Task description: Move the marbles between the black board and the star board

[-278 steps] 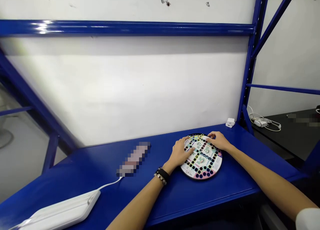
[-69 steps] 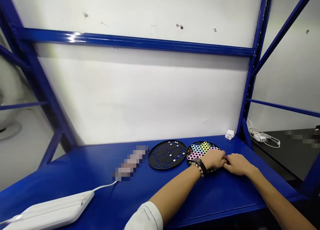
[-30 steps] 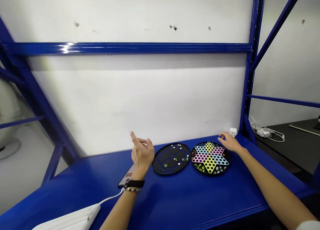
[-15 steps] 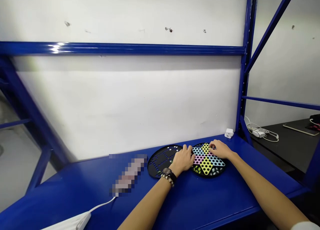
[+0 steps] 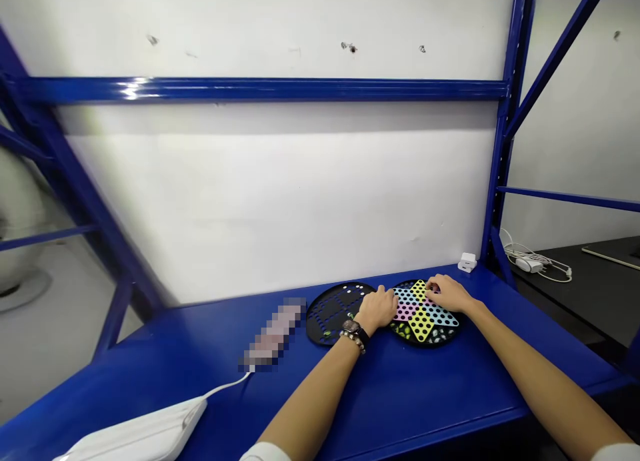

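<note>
A star-shaped Chinese checkers board (image 5: 421,312) in yellow, blue and pink, full of round holes, sits over a round black tray (image 5: 428,345). Green and whitish marbles (image 5: 401,330) show in the tray around the star's points. My left hand (image 5: 377,309), with a watch and a beaded bracelet at the wrist, is closed at the left edge of the board. Over the board's upper right side, my right hand (image 5: 449,293) has thumb and fingers pinched together; what is between them is hidden. A second round black piece (image 5: 320,312) lies left, partly behind my left hand.
A pixelated flat object (image 5: 277,331) with a white cable (image 5: 227,386) lies on the blue table (image 5: 410,401), near a white power strip (image 5: 145,434). A white charger (image 5: 467,262) stands by the blue post (image 5: 500,161). At right, another charger with cables (image 5: 530,265) rests on a black table.
The camera view has shifted, so the whole scene sits further right and slightly higher. Both hands keep nearly the same places at the board.
</note>
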The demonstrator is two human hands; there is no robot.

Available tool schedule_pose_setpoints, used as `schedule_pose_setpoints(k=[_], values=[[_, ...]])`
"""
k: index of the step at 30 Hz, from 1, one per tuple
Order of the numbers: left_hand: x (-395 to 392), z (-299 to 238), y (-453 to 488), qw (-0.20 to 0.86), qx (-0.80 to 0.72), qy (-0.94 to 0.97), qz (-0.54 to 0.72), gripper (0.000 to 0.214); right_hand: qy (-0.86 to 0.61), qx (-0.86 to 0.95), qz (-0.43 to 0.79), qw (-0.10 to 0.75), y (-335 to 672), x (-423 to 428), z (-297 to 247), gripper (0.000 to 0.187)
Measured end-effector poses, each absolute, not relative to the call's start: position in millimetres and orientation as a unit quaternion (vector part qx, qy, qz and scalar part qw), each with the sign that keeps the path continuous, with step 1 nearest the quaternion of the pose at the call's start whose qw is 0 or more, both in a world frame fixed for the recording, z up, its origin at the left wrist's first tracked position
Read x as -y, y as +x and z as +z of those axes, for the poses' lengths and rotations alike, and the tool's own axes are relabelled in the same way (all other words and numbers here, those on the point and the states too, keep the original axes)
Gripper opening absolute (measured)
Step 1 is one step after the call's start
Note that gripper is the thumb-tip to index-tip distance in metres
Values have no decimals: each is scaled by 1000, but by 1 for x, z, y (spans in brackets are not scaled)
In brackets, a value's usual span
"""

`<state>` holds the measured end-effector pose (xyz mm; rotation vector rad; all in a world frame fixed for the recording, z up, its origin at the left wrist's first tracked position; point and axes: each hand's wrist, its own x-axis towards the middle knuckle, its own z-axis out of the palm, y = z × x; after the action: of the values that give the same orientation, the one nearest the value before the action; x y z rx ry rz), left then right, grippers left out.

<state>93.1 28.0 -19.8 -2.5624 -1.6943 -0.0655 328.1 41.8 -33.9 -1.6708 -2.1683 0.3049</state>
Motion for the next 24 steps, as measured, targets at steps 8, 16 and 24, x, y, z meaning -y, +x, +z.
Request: schedule_pose_setpoints(k=[8,16,24], values=[[-32,-21,92,28,555,-831,-21,48,-594,770,115,201,328,-41,-35,23],[-29,-17,92,21,584,-810,-51,52,-596,768,111,205,329,-41,-35,21],[-36,-16,83,-6,599,-796,-92,60,-594,766,140,203,327,-39,-28,19]])
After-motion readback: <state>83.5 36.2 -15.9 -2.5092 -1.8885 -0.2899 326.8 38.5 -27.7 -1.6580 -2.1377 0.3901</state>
